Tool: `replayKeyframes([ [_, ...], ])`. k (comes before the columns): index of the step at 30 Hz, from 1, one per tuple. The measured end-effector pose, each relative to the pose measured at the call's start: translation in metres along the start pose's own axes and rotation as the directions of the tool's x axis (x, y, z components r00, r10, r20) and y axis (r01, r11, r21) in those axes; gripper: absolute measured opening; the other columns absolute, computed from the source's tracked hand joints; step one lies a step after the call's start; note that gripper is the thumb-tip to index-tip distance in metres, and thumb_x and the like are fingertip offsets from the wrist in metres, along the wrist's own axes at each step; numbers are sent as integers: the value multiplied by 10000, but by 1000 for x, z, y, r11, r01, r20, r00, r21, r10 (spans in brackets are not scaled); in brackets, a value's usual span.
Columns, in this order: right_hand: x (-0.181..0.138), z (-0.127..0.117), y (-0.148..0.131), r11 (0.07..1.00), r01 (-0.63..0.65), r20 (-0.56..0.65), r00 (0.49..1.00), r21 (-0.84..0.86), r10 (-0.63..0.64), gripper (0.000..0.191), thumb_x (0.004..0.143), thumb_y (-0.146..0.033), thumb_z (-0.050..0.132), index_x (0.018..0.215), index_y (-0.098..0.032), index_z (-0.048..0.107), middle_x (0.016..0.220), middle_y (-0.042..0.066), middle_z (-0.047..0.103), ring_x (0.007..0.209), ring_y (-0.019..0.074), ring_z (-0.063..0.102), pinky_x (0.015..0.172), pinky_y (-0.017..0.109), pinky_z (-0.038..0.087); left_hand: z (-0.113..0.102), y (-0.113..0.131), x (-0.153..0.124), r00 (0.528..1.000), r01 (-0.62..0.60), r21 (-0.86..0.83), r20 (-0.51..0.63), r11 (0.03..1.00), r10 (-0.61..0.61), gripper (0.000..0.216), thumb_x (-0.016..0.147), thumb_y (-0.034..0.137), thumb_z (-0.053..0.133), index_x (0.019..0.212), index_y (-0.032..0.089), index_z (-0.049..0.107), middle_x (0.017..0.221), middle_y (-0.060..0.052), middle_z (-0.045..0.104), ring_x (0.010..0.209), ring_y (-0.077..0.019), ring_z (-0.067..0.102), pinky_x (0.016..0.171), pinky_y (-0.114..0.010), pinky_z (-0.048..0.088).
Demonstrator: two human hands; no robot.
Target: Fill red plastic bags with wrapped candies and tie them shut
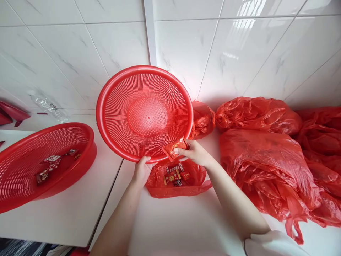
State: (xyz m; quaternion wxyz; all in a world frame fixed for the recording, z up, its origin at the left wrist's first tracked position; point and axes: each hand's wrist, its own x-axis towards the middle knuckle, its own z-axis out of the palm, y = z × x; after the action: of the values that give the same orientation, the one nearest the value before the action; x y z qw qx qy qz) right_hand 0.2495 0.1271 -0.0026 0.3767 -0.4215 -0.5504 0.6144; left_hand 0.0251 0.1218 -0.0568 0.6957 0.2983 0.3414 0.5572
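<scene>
My left hand (pixel 140 171) grips the lower rim of a round red perforated basket (pixel 125 89), which is tilted up on edge with its empty inside facing me. My right hand (pixel 194 152) pinches a small red candy packet (pixel 176 147) at the basket's lower rim. Directly below lies an open red plastic bag (pixel 160 186) on the white table, with several small red wrapped sweets (pixel 174 176) inside it.
A second red basket (pixel 16 167) sits at the left and holds a few red packets (pixel 49 167). Large crumpled red plastic bags (pixel 269 167) fill the right side. An empty clear bottle (pixel 49 106) lies by the white tiled wall.
</scene>
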Motion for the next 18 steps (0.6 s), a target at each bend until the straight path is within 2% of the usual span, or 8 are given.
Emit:
replayKeyframes([
  [3,1,2,1,999,-36,-42,999,-9,35,448,816,-584,611,762,-140,635,553,20,646,412,91,561,376,170,453,1,2,0,1000,-29,-28,-6,999,29,233,734,165,553,926,127,680,1086,-125,705,1120,-323,616,972,-504,470],
  [5,3,3,2,998,-14,-90,996,68,20,463,812,-586,617,684,-141,613,497,5,609,350,60,488,325,148,389,2,2,1,998,-56,-37,-19,998,56,237,729,151,558,935,139,676,1111,-113,698,1126,-313,614,976,-495,472],
  [7,5,2,3,973,24,-120,993,229,4,385,758,-516,716,742,-136,657,622,31,681,466,80,598,420,150,485,2,3,1,998,-65,-32,-23,997,65,255,730,150,564,960,145,673,1112,-109,696,1136,-308,610,979,-488,472],
  [9,6,2,4,926,42,-132,991,376,9,330,691,-419,803,834,-140,702,767,54,732,649,116,693,594,174,571,1,2,0,997,-73,-28,-15,997,73,286,737,149,569,1005,154,669,1116,-105,694,1156,-306,599,986,-484,469],
  [11,7,3,5,888,66,-149,989,455,3,307,647,-330,845,867,-153,725,834,47,746,743,120,710,715,184,582,0,1,0,997,-73,-30,-6,997,73,316,749,144,568,1049,164,663,1137,-102,688,1179,-305,584,995,-484,465],
  [14,8,3,9,878,125,-175,983,461,-49,247,644,-283,846,830,-163,738,817,26,743,729,105,699,739,190,574,-2,-1,0,999,-53,-38,-1,998,53,321,763,138,558,1065,169,662,1162,-100,680,1203,-305,567,1004,-486,462],
  [18,9,2,10,915,201,-205,969,349,-135,207,681,-298,824,808,-165,730,765,10,726,682,99,677,709,210,568,-3,-2,1,999,-47,-39,6,998,47,298,765,135,559,1040,165,669,1151,-105,684,1219,-309,554,1012,-492,457],
])
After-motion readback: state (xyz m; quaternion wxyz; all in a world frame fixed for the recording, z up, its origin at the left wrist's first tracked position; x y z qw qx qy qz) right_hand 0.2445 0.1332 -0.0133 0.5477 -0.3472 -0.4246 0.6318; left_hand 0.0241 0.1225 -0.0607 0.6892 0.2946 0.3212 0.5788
